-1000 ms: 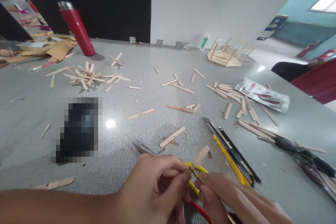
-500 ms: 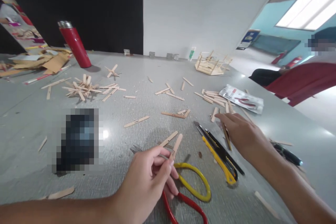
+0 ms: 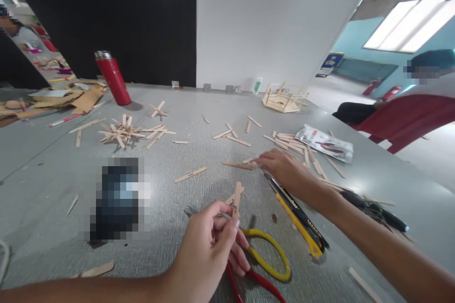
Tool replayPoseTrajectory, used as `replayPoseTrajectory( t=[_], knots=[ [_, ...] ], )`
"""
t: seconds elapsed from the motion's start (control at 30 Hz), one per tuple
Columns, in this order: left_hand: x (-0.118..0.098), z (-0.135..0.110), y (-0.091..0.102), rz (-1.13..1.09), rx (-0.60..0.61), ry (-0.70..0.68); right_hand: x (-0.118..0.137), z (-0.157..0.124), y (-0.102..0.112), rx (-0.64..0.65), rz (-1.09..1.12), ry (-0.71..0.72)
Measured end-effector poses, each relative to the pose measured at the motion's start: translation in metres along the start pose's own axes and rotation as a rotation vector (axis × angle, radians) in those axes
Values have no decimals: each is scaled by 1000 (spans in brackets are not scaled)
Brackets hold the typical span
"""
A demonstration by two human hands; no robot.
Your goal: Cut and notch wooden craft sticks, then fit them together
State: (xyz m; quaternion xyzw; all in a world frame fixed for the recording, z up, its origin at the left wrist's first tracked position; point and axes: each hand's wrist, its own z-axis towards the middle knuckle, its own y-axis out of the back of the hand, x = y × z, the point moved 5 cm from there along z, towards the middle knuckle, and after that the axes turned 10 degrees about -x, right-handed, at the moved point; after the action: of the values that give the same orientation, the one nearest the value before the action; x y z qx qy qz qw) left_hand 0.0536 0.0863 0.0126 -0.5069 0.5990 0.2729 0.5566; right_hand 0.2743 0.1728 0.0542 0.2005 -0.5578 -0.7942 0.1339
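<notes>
My left hand (image 3: 209,251) pinches a short wooden craft stick (image 3: 237,196) upright between thumb and fingers, low in the middle of the grey table (image 3: 42,170). Under it lie scissors with a yellow loop handle (image 3: 270,258) and a red handle. My right hand (image 3: 284,168) stretches forward over the table, its fingertips on loose sticks (image 3: 240,164) lying flat. A yellow and black utility knife (image 3: 296,215) lies just right of that wrist.
Several craft sticks are scattered about, with a pile (image 3: 122,132) at the left. A red flask (image 3: 113,78), cardboard scraps (image 3: 74,97), a stick frame (image 3: 282,99), a plastic packet (image 3: 325,142) and dark pliers (image 3: 377,208) stand around. A blurred dark object (image 3: 119,199) sits left. A person in red sits at right.
My right hand let go of the stick held with my left hand, swung out to the right, then moved left onto the loose sticks in the middle. The view tilted up.
</notes>
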Motion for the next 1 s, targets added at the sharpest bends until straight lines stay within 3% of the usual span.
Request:
replayPoseTrajectory(
  t=[0.2,0.43,0.53,0.7,0.77,0.83,1.0],
  knots=[
    [-8,2,-1,-76,16,-38,4,-8,-10,24,21,17],
    [-7,2,2,-64,-41,-63,8,-14,1,-48,171,-176],
    [-8,5,4,-1,-35,-110,29,-16,24,-116,271,-282],
    [-5,11,5,-26,-42,-120,93,-32,57,-149,540,-453],
    [-4,11,5,-35,-54,-129,110,-40,58,-170,781,-573],
    [-4,10,6,-9,-61,-152,120,-45,53,-153,888,-613],
    [-7,5,8,187,-40,-281,121,-51,43,-178,865,-639]
  ],
)
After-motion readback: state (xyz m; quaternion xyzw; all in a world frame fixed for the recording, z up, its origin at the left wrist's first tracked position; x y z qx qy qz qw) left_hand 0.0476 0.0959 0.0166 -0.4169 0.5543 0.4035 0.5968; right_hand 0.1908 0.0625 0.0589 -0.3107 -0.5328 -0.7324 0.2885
